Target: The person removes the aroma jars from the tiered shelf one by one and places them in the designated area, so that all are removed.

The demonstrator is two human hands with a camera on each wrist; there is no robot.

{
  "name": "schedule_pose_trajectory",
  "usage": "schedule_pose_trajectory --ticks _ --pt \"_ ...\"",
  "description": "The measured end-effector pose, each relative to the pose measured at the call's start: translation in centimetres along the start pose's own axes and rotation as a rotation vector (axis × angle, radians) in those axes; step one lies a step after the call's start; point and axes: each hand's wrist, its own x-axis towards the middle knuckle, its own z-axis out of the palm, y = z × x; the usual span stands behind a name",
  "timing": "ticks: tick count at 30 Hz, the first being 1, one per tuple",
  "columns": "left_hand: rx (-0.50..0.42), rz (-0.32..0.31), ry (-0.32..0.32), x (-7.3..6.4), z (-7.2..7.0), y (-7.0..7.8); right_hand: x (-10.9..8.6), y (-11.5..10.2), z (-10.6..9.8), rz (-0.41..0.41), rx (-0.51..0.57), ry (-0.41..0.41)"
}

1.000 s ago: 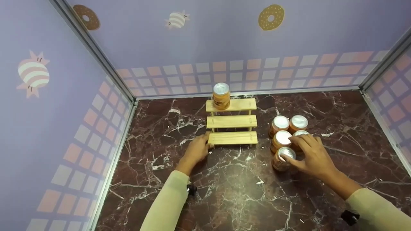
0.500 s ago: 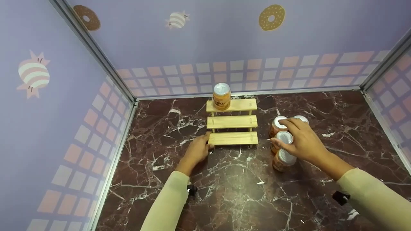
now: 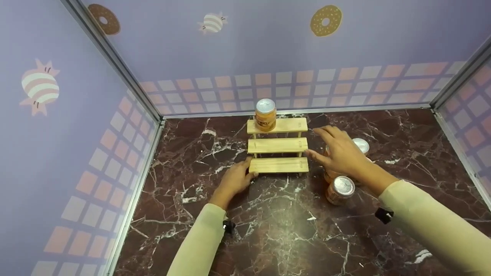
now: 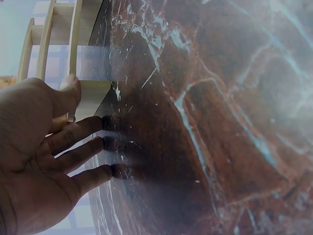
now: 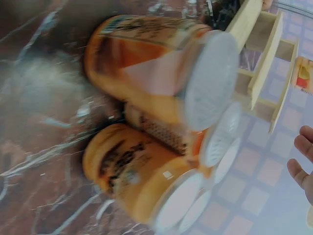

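A three-step wooden stand (image 3: 278, 145) stands near the back wall, with an orange can (image 3: 266, 117) upright on the left of its top step. At the left end of the lowest step, my left hand (image 3: 234, 177) pinches the stand between thumb and forefinger; the other fingers reach down to the tabletop in the left wrist view. My right hand (image 3: 339, 153) hovers over the group of cans, thumb and fingers spread toward the stand, holding nothing. It hides some cans. A front can (image 3: 340, 190) and a back can (image 3: 360, 146) show around it, both with silvery lids.
Dark marbled tabletop (image 3: 284, 230) lies under everything. A lilac back wall (image 3: 261, 46) and a left side panel (image 3: 76, 134) enclose it, with a metal rail along their corner.
My right hand has moved from the near cans leftward and back, toward the stand, without any can in it. The left hand stays at the stand's lowest step.
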Motion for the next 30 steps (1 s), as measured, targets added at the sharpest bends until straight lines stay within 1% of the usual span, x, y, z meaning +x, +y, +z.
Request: schedule_pose_trajectory --ticks 2,6,11,16,22,23,27,29,30 --pt "0.000 -0.004 -0.006 0.0 0.0 0.0 0.9 -0.4 0.2 -0.003 -0.001 -0.008" --pt "-0.003 -0.021 -0.011 -0.1 0.0 0.0 2.5 -1.4 0.5 -0.011 0.009 0.004" --pt "0.001 -0.023 0.006 -0.2 0.0 0.1 4.4 -2.2 0.5 0.025 0.026 -0.023" --pt "0.007 -0.009 0.027 -0.1 0.2 0.2 6.0 -2.5 0.6 0.049 0.031 -0.053" --pt "-0.025 -0.010 0.037 -0.4 0.1 0.6 7.8 -2.5 0.5 0.095 0.041 -0.101" --pt "-0.012 -0.010 0.038 -0.8 -0.7 1.1 8.1 -2.5 0.5 0.102 0.045 -0.106" --pt "-0.021 -0.014 0.033 -0.8 -0.8 1.2 9.0 -2.8 0.6 0.098 0.050 -0.104" --pt "-0.016 -0.017 0.025 -0.7 -0.7 1.2 9.5 -3.0 0.7 0.086 0.047 -0.096" --pt "-0.029 -0.022 0.019 -0.3 0.0 0.7 9.7 -3.0 0.8 0.079 0.045 -0.092"
